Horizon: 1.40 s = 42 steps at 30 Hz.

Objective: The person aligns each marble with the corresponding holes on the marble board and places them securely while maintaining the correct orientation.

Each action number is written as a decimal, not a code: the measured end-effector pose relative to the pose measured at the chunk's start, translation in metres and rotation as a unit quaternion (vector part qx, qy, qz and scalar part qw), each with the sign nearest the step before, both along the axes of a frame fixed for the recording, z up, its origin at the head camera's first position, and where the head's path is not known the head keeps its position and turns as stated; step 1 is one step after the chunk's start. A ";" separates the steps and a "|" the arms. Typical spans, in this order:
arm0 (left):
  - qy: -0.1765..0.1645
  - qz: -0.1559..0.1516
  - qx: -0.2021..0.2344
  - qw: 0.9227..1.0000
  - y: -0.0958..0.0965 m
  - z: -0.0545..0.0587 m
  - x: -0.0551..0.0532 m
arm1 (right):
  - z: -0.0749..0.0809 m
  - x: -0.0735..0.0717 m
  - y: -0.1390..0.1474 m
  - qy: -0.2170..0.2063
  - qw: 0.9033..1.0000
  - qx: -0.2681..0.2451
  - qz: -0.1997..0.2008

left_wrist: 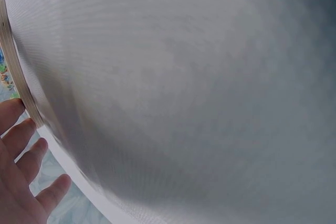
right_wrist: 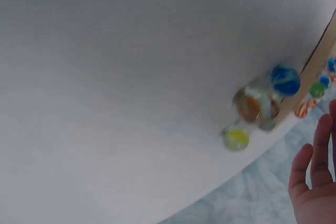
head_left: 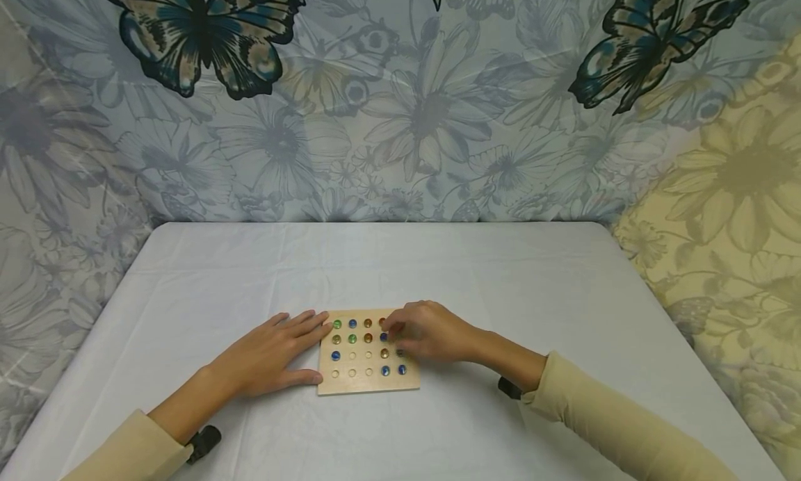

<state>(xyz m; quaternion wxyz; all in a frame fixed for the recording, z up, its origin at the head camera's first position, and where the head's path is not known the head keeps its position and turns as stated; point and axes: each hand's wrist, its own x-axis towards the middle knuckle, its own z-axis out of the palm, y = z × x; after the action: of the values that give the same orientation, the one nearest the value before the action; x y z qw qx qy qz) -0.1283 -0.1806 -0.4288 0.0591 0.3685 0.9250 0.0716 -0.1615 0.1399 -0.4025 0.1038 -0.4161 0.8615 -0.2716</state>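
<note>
Left hand (head_left: 269, 356) loose, fingers extended, clasping nothing; I touch the board's 10 o'clock corner with fingertips and its 8 o'clock corner with my thumb. Right hand (head_left: 432, 331) bent over the board's 2–3 o'clock side, index finger and thumb near the marbles; can't tell if I pinch one.

Wooden board (head_left: 369, 386): one, pale, smooth, flat rectangle, edge layered like plywood. Lies at 3 o'clock from my left hand, 8–9 o'clock from my right, which hides part of it.

Seated marbles (head_left: 385, 370): round, shiny glass; thirteen showing, some part-covered. Bare hollows (head_left: 352, 372): five showing, small, round, toward 7 o'clock.

Right wrist view, blurred: at least three loose marbles by the board's edge, one blue marble (right_wrist: 286, 80), one orange marble (right_wrist: 249, 107), one yellow marble (right_wrist: 237, 138). White cloth (head_left: 388, 272) underneath, lightly creased.
</note>
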 end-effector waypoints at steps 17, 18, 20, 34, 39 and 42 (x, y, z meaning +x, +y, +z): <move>-0.001 -0.001 0.003 1.000 -0.001 0.000 0.001 | 0.007 -0.014 0.061 0.000 0.998 -0.012 -0.061; -0.001 -0.001 0.003 1.000 -0.001 0.000 0.001 | 0.006 -0.014 0.063 0.001 0.998 -0.010 -0.062; 0.000 -0.001 0.003 1.000 -0.001 0.000 0.001 | 0.003 -0.014 0.067 0.000 0.998 -0.004 -0.063; -0.006 0.001 0.000 1.000 -0.001 -0.001 0.000 | -0.013 -0.011 0.085 -0.047 0.997 0.007 -0.069; -0.004 0.000 0.000 1.000 -0.001 0.000 0.000 | -0.016 -0.012 0.087 -0.041 0.997 0.004 -0.067; -0.001 -0.001 0.000 1.000 0.000 0.000 0.000 | -0.017 -0.013 0.088 -0.037 0.997 0.003 -0.065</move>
<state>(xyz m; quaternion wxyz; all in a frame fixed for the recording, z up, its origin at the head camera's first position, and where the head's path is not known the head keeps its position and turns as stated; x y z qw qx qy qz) -0.1279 -0.1810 -0.4290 0.0599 0.3695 0.9245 0.0723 -0.1745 0.2278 -0.4194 0.1189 -0.3486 0.8834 -0.2899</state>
